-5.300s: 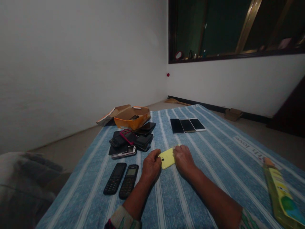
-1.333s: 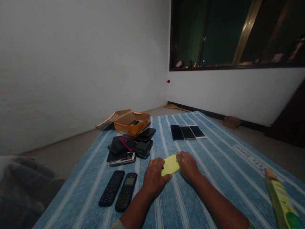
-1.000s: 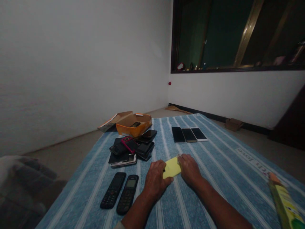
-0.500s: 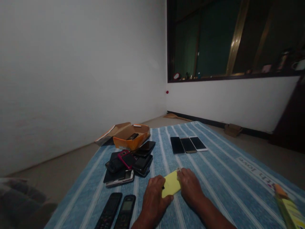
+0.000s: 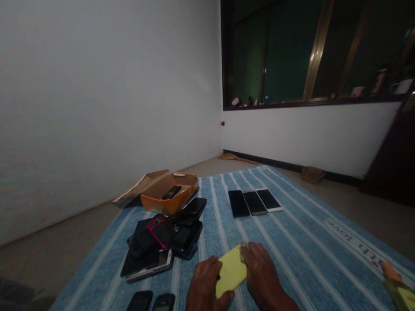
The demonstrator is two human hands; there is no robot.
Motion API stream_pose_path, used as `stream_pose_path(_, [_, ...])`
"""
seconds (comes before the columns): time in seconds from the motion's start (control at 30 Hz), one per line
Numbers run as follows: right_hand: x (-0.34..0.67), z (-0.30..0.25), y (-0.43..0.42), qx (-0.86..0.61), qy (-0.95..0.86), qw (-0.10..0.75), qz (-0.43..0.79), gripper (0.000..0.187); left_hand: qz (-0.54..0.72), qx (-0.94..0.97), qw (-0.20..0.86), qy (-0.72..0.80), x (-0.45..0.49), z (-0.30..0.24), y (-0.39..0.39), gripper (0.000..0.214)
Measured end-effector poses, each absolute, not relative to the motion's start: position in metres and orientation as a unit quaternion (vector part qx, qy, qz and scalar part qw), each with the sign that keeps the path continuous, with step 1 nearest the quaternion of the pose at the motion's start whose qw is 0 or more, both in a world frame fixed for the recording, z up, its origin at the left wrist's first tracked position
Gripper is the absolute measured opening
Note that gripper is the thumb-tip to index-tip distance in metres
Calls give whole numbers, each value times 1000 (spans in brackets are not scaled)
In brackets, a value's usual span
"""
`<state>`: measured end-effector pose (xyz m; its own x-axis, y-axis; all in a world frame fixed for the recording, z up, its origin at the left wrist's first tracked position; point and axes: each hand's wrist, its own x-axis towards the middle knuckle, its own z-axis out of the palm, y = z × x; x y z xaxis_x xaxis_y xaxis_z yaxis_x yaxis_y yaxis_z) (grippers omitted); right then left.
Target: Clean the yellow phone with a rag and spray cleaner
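A flat yellow phone [image 5: 231, 271] lies tilted on the striped cloth, its plain back up and a dark spot near its left edge. My left hand [image 5: 207, 283] grips its left end, thumb along the near edge and fingers over the far side. At the right end, my right hand [image 5: 261, 270] presses a small crumpled whitish wipe [image 5: 243, 245] against the phone, fingers bent over it. Most of the wipe is hidden under those fingers. Two dark keypad phones, one of them this phone [image 5: 140, 301], lie to the left, cut off by the frame's bottom edge.
Left of my hands is a heap of old phones, with a pink one [image 5: 161, 231] on top. Behind it stands an open orange box [image 5: 168, 203] holding a dark phone. Three smartphones [image 5: 255, 202] lie side by side farther back. A yellow package [image 5: 402, 291] sits at lower right.
The view has shifted, so the cloth's nearer things sit lower in the picture. Both hands stay on the yellow phone, the right one still at its far right end with the wipe.
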<state>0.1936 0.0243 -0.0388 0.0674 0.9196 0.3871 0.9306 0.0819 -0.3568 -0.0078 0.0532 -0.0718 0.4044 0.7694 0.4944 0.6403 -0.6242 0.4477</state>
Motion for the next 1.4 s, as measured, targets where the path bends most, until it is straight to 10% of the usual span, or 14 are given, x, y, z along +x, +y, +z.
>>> stream_pose_path(1.4, [185, -50, -4, -594, -734, 293, -152, 38, 291, 814, 164, 475, 21, -1, 26, 42])
